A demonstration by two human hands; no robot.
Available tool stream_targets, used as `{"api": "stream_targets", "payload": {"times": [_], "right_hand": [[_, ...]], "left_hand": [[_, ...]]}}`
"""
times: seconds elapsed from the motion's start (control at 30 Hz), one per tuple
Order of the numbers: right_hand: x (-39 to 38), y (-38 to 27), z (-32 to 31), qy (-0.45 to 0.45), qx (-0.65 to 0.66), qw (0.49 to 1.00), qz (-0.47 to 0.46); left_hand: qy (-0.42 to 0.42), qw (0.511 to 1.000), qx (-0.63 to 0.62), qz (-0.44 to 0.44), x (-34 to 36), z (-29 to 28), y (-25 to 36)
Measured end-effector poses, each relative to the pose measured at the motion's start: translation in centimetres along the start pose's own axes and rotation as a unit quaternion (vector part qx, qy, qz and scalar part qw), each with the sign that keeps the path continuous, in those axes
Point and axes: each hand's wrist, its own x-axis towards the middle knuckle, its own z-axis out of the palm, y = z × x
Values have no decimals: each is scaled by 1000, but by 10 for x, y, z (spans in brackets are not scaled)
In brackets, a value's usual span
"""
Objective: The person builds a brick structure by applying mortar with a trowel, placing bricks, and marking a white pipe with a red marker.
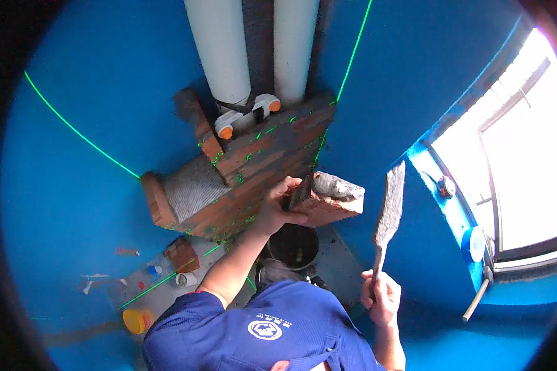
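My left hand is closed round one end of a reddish brick, held out in front of me. Grey mortar lies in a thick lump on the brick's upper end. In my right hand is the handle of a trowel, its mortar-coated blade pointing up, apart from the brick. Just beyond my left hand stands a partly built brick wall in the corner, with green laser lines across it. Below the brick sits a dark bucket, partly hidden.
Two white pipes rise behind the brickwork, with a white and orange fitting before them. Loose bricks and a yellow tub lie on the floor at left. A tape roll and a hammer rest on the windowsill at right.
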Motion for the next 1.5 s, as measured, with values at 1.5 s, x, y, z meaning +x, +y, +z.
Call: {"api": "stream_targets", "payload": {"times": [1.5], "right_hand": [[36, 41, 22, 29, -150, 988, -32]], "left_hand": [[198, 979, 6, 49, -11, 25, 6]]}}
